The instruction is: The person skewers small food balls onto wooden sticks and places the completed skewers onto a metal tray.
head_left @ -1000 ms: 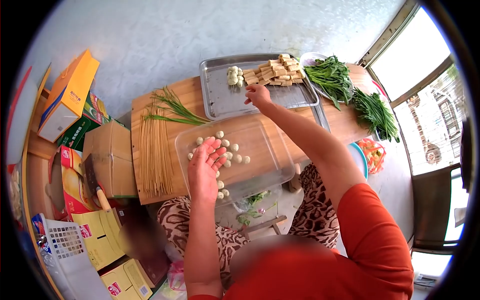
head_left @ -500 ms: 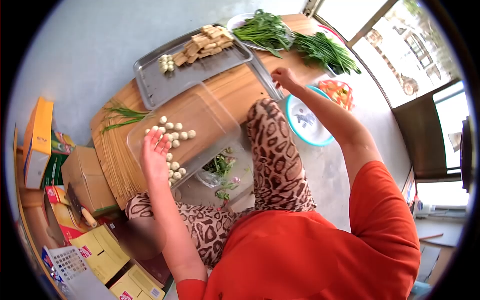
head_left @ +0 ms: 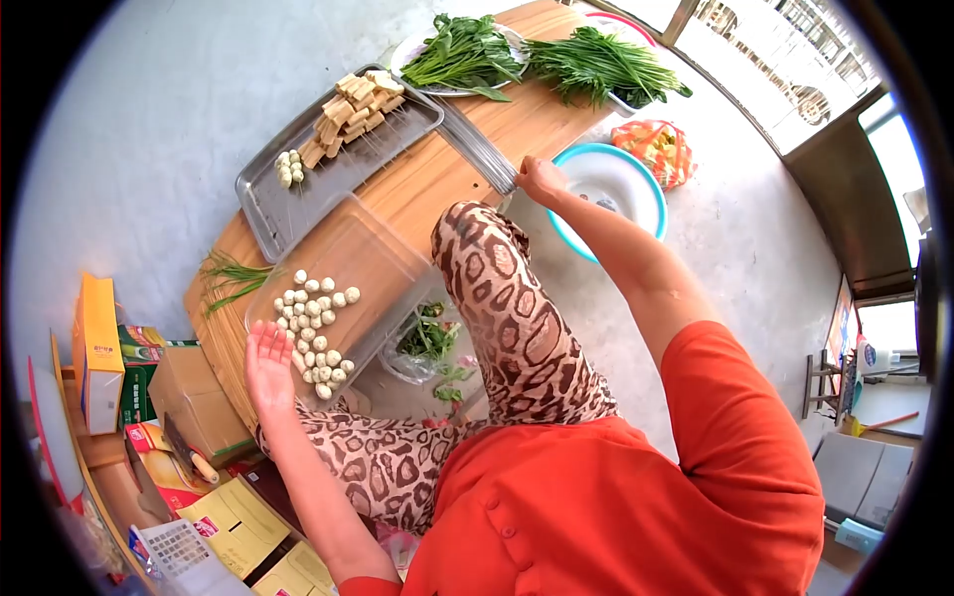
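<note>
My left hand [head_left: 269, 370] is palm up with its fingers apart, at the near left edge of a clear plastic tray [head_left: 383, 263]. Several pale round balls [head_left: 316, 308] lie in that tray beside the fingers. My right hand [head_left: 543, 182] has its fingers curled at the end of a bundle of thin metal skewers [head_left: 473, 141] on the table edge. Behind the clear tray, a metal tray [head_left: 268, 207] carries stacked tan rolls [head_left: 348, 114] and a few skewered balls [head_left: 289, 168].
Leafy greens [head_left: 462, 55] and long green stalks [head_left: 601, 68] lie on the wooden table [head_left: 437, 184]. A blue-rimmed basin [head_left: 658, 189] and an orange net bag [head_left: 664, 149] stand right. Cardboard boxes [head_left: 199, 397] are at the left.
My right hand has moved from the metal tray rightward to the skewer bundle's end. My left hand is now nearer the clear tray's left edge. The view has turned to the right.
</note>
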### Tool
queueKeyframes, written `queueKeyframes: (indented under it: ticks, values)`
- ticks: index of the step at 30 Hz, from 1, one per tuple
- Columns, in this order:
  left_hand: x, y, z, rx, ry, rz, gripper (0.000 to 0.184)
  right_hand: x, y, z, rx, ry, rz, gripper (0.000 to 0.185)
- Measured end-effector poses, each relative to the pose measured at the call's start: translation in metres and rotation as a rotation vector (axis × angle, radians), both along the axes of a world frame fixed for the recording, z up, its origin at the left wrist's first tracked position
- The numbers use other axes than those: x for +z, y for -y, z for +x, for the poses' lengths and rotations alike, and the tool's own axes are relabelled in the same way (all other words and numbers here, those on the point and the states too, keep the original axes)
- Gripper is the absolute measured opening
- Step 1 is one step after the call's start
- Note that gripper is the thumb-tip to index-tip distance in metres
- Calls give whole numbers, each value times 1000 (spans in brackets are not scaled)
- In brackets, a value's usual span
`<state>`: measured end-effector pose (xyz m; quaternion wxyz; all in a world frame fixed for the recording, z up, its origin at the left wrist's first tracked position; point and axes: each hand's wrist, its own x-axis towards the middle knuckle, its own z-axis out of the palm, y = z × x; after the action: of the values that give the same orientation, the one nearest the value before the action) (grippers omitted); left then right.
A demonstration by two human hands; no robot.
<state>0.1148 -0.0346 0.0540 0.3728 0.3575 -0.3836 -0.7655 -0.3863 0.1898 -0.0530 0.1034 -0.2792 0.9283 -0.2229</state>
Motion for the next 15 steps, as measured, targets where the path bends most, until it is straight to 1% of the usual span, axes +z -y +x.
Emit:
queueKeyframes:
  ticks: [2,3,7,11,15]
  values:
    - [-10,2,9,62,63,42,37,-1,6,0,0,-88,91,21]
    - [-15,1,12,98,59,99,36,-1,9,-1,2,-85,90,21]
    - [-34,1,10,88,38,114,36,2,14,-5,38,-60,111,21]
    - [-30,-14,-9,50,104,103,36,5,13,-8,50,-23,56,23]
    - [-30,-17,-14,44,93,110,36,11,12,-10,37,27,24,23]
